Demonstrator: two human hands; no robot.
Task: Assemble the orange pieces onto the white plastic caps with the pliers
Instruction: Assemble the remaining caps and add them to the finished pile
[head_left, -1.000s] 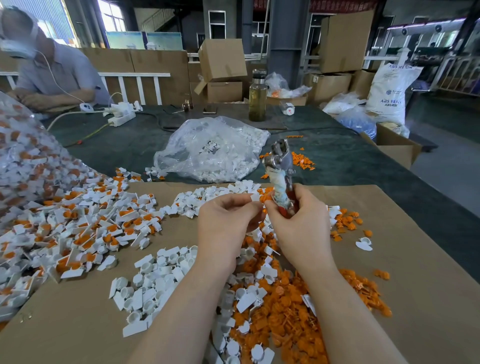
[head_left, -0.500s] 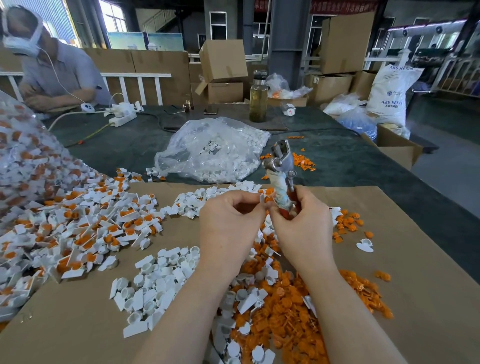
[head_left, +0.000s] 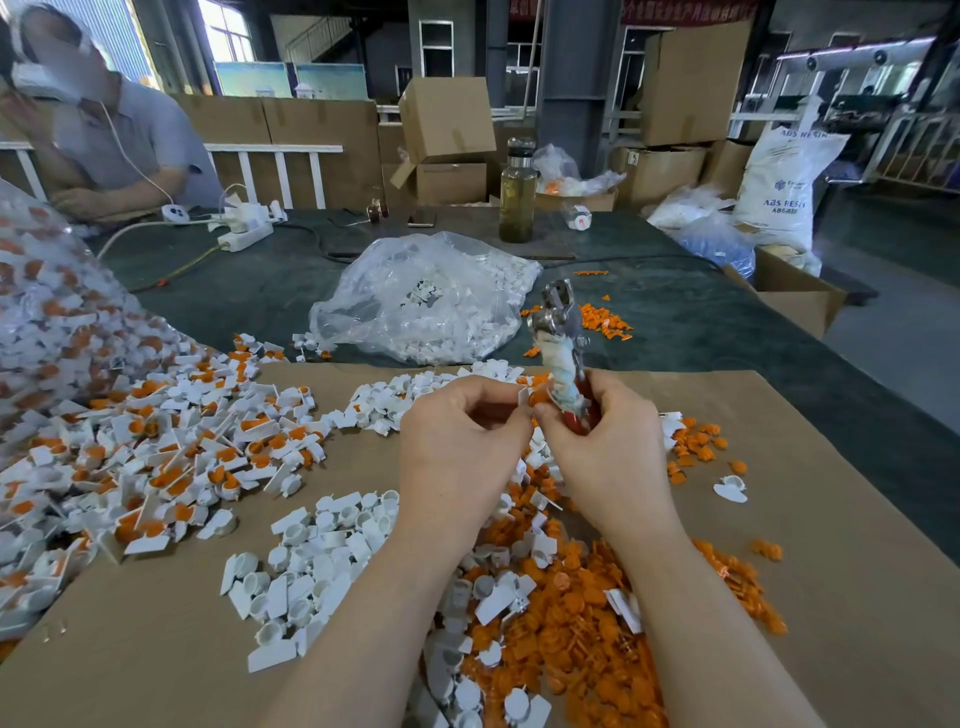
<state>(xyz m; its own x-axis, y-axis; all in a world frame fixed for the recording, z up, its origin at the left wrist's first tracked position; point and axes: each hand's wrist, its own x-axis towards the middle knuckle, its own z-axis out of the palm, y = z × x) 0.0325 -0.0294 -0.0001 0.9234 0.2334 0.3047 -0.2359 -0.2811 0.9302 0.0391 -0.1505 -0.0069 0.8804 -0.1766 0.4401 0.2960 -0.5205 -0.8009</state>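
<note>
Left hand (head_left: 462, 441) pinching a white cap (head_left: 523, 399), right hand (head_left: 605, 447) gripping upright pliers (head_left: 561, 353).

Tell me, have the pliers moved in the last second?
No, barely. The pliers stand upright in the right hand, their head level with the right edge of the clear bag of white caps as before.

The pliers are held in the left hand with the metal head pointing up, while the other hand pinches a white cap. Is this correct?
Not quite. The head view shows the pliers in the right hand, metal head pointing up; it is the left hand that pinches the white cap.
</note>
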